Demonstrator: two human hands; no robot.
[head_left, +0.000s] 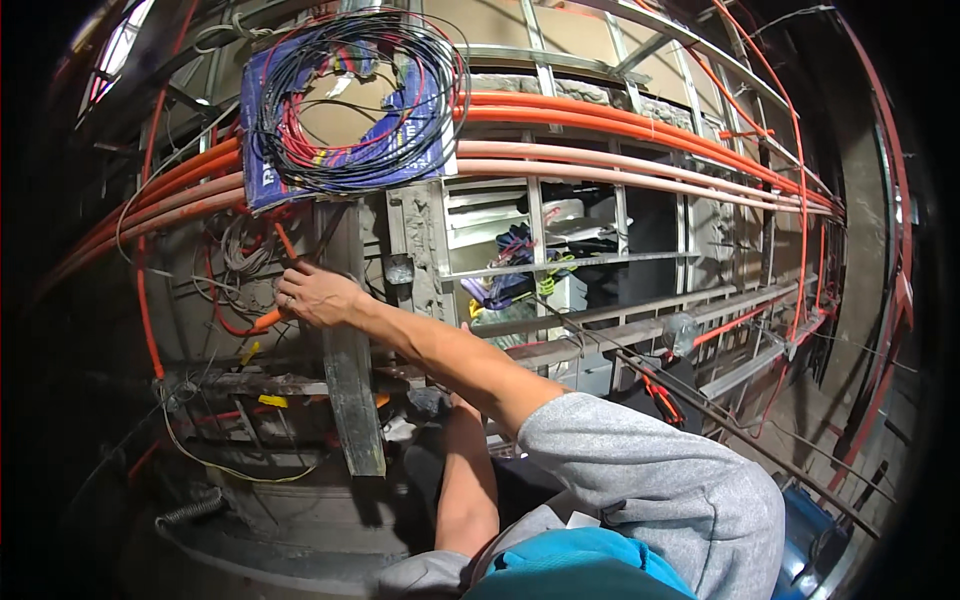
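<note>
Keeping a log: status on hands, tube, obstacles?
Right hand gripping orange tube. Left hand mostly hidden behind right forearm. Metal post near right hand.

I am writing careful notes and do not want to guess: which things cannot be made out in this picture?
Head view:
- Left hand: mostly hidden behind the right forearm; what it holds, if anything, cannot be told.
- Right hand: its back hides the palm and the exact hold on the orange tube.
- Blue object at lower right: partly covered by the grey sleeve.
- Far left: lost in darkness.
</note>
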